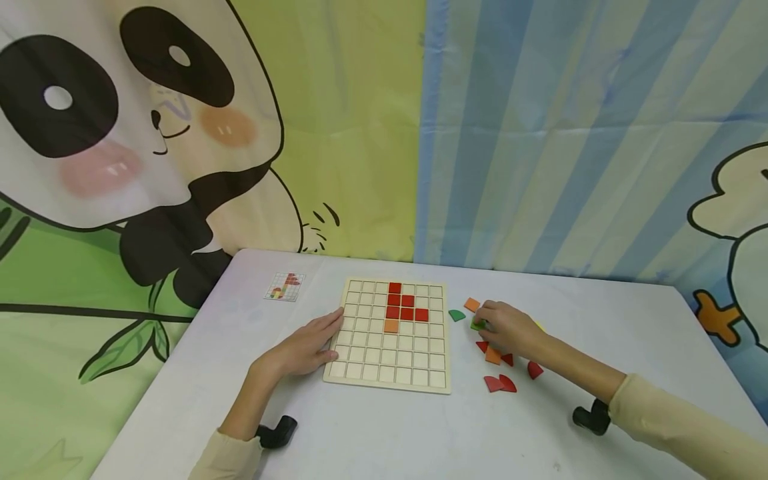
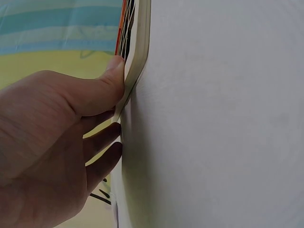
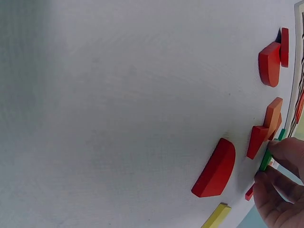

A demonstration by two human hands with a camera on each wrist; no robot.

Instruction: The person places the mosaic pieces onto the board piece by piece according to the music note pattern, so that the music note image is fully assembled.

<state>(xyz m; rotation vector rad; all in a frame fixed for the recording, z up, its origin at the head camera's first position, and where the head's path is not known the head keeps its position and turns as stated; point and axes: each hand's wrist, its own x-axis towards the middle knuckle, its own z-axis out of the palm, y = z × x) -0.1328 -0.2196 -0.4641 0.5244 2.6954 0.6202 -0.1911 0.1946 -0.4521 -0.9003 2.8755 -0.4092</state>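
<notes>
My left hand (image 1: 308,345) touches the left edge of a wooden grid board (image 1: 414,379). In the left wrist view, its thumb and fingertips lie against the edge of that board (image 2: 141,45). Red squares (image 1: 393,312) and one orange square (image 1: 391,326) fill some of its cells. To the right of the board, my right hand (image 1: 510,327) pinches a green block (image 3: 266,160) between thumb and finger, low among the loose pieces. Close by lie an orange square (image 1: 472,305), a green quarter-circle piece (image 1: 457,315) and another orange square (image 1: 493,355).
Red rounded pieces (image 1: 507,384) lie nearer the front, with another red one (image 1: 535,370) under the right forearm. A yellow block (image 3: 217,216) shows in the right wrist view. Behind the left hand lies a small pattern card (image 1: 285,287) on the white table (image 1: 372,433).
</notes>
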